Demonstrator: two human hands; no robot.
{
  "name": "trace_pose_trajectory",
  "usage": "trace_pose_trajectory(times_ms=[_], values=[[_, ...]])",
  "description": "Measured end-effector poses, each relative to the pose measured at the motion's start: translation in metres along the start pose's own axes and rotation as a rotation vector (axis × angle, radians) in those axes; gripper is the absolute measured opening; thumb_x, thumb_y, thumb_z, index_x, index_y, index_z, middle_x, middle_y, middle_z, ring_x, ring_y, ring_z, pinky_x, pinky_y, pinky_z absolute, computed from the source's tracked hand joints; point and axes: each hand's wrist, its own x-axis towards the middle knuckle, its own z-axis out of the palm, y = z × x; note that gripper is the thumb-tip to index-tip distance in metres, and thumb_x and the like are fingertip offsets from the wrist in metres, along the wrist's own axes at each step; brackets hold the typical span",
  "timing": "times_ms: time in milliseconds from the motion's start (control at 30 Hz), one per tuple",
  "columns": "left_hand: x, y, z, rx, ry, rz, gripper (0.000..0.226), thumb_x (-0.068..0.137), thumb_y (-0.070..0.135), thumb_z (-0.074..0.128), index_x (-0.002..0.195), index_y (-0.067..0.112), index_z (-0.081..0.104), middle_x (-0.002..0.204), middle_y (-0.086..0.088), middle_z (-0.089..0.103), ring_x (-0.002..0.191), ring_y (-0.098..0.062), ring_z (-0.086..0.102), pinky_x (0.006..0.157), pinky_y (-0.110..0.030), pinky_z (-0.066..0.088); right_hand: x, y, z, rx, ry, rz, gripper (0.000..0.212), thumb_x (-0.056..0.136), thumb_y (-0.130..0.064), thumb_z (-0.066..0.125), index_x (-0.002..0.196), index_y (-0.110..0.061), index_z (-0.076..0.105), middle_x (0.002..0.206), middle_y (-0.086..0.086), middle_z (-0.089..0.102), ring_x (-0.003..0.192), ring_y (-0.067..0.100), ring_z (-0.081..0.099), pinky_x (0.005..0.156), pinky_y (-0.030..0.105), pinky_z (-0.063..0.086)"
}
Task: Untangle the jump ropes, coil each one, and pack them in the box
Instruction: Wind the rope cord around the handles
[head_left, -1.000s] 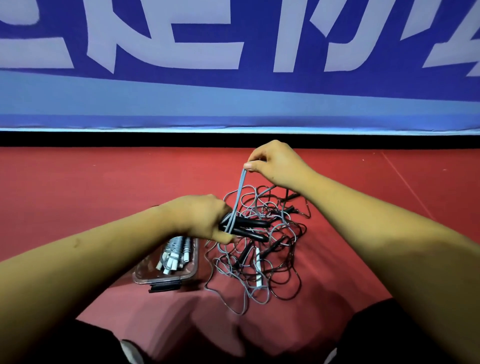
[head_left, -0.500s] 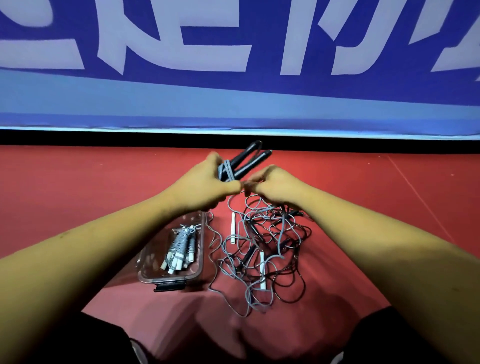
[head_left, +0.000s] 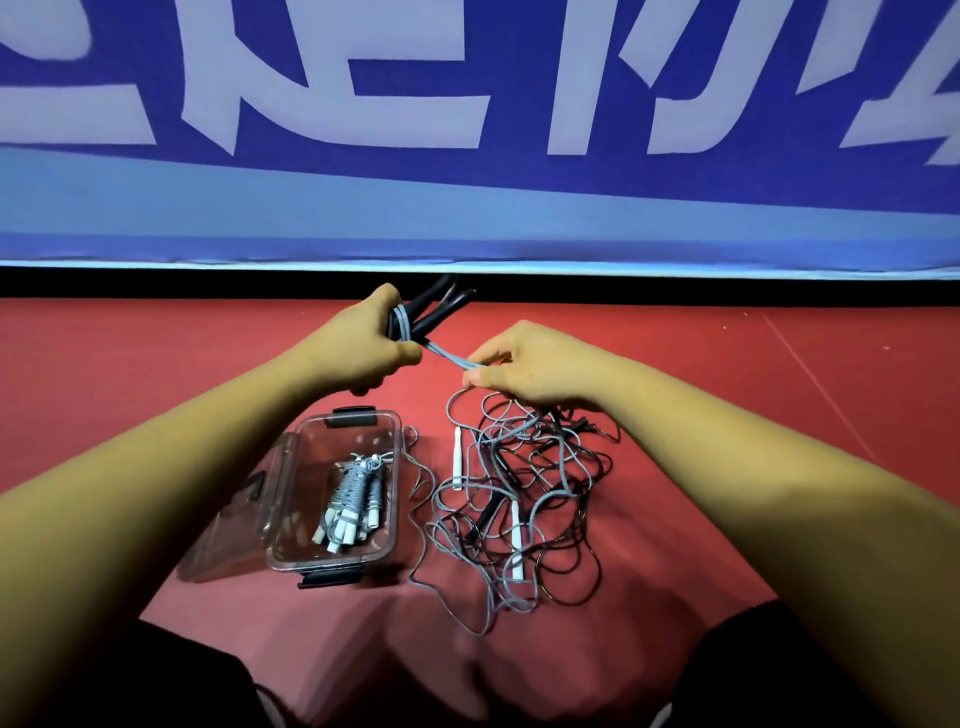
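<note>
The job looks partly done. Below the left hand (head_left: 363, 348), the clear plastic box (head_left: 398, 483) stands open with its lid (head_left: 234, 519) folded out to the far side. Inside lies a bundle of coiled ropes (head_left: 358, 493), grey cord wound tightly round white handles (how many ropes make up the bundle I cannot tell).

One more rope is being coiled. The left hand grips a pair of black handles (head_left: 441, 306), which stick out beyond the fist, with a few turns of grey cord (head_left: 447, 358) looped round them at the thumb. The right hand (head_left: 524, 369) pinches that cord between thumb and forefinger, and it runs taut between the two hands.

A good deal is left. Under the right hand the tangled pile (head_left: 524, 499) sprawls on the red floor (head_left: 156, 374), touching neither hand apart from the strand that rises to the right fingers. It mixes thin grey cord with thinner, glossy black cord, all in loose overlapping loops. Two slim, tapered white handles (head_left: 457, 457) lie in it, and at least one dark handle shows among the strands.

The cords look smooth and springy, likely plastic-coated. The box is rigid and see-through, with dark clasps at both ends.
</note>
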Motion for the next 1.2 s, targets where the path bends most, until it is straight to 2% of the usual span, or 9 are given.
trace_pose_trajectory(times_ms=[100,267,367,533,700,867,933,1033,1200], values=[[0.001,-0.002,0.0,0.182,0.016,0.058,0.037,0.087,0.01,0.067,0.114,0.022,0.045,0.07,-0.009,0.053,0.047,-0.024,0.046,0.043,-0.028,0.039,-0.003,-0.007,0.003,-0.104,-0.025,-0.046,0.017,0.093,-0.027,0.063,0.1,-0.017,0.074,0.065,0.0,0.053,0.049,0.013,0.036,0.047,0.022,0.03],[-0.002,0.001,0.009,0.552,0.039,0.107,0.03,0.081,0.015,0.071,0.105,0.018,0.054,0.089,-0.005,0.058,0.082,-0.028,0.055,0.065,-0.031,0.034,-0.006,-0.016,0.005,-0.255,0.021,-0.17,0.02,0.093,-0.023,0.059,0.089,-0.007,0.071,0.058,0.001,0.048,0.047,0.011,0.034,0.043,0.021,0.026],[-0.008,0.002,0.016,0.672,-0.051,0.168,0.027,0.078,0.022,0.072,0.1,0.021,0.057,0.085,-0.002,0.059,0.086,-0.03,0.061,0.065,-0.03,0.037,-0.008,-0.019,0.004,-0.274,0.062,-0.235,0.018,0.094,-0.023,0.061,0.079,-0.016,0.068,0.054,-0.003,0.047,0.049,0.009,0.037,0.047,0.021,0.029],[-0.018,0.016,0.029,0.794,-0.239,0.237,0.043,0.076,0.065,0.07,0.095,0.028,0.061,0.07,0.007,0.06,0.076,-0.024,0.057,0.067,-0.029,0.039,-0.001,-0.012,0.003,-0.321,0.192,-0.258,0.012,0.086,-0.036,0.064,0.086,-0.027,0.072,0.077,-0.005,0.07,0.076,0.019,0.061,0.071,0.038,0.052],[-0.024,0.02,0.025,0.795,-0.392,0.322,0.025,0.086,0.043,0.069,0.079,0.029,0.05,0.061,0.012,0.052,0.066,-0.018,0.053,0.063,-0.026,0.036,0.0,-0.002,-0.011,-0.341,0.316,-0.197,0.03,0.07,-0.054,0.077,0.074,-0.025,0.072,0.066,-0.006,0.065,0.066,0.014,0.057,0.06,0.029,0.046],[-0.033,0.021,0.013,0.431,-0.454,0.377,0.015,0.088,0.023,0.072,0.092,0.021,0.058,0.071,0.007,0.062,0.056,0.0,0.05,0.059,-0.018,0.042,0.005,0.007,-0.016,-0.056,0.206,-0.139,0.039,0.07,-0.047,0.082,0.055,-0.016,0.063,0.049,-0.001,0.05,0.047,0.01,0.038,0.047,0.023,0.032],[-0.036,0.022,0.007,0.201,-0.408,0.38,0.024,0.088,0.023,0.074,0.103,0.017,0.057,0.079,-0.001,0.062,0.062,-0.008,0.052,0.062,-0.029,0.047,0.006,0.01,-0.018,0.107,0.183,-0.115,0.035,0.081,-0.035,0.076,0.055,-0.015,0.064,0.052,-0.001,0.053,0.049,0.009,0.041,0.047,0.022,0.031],[-0.04,0.026,0.003,-0.146,-0.353,0.33,0.041,0.091,0.014,0.07,0.121,0.021,0.043,0.07,-0.01,0.049,0.049,-0.018,0.041,0.044,-0.028,0.037,0.011,0.017,-0.013,0.416,0.12,-0.103,0.033,0.093,-0.003,0.056,0.062,-0.012,0.062,0.054,0.001,0.057,0.045,0.012,0.042,0.043,0.02,0.031],[-0.029,0.027,-0.004,-0.543,-0.229,0.196,0.022,0.096,0.008,0.06,0.108,0.024,0.054,0.055,-0.001,0.038,0.045,-0.012,0.026,0.046,-0.02,0.022,0.02,0.017,0.003,0.66,0.004,-0.099,0.023,0.099,-0.021,0.054,0.079,-0.01,0.057,0.057,0.001,0.047,0.047,0.013,0.037,0.047,0.024,0.027]])
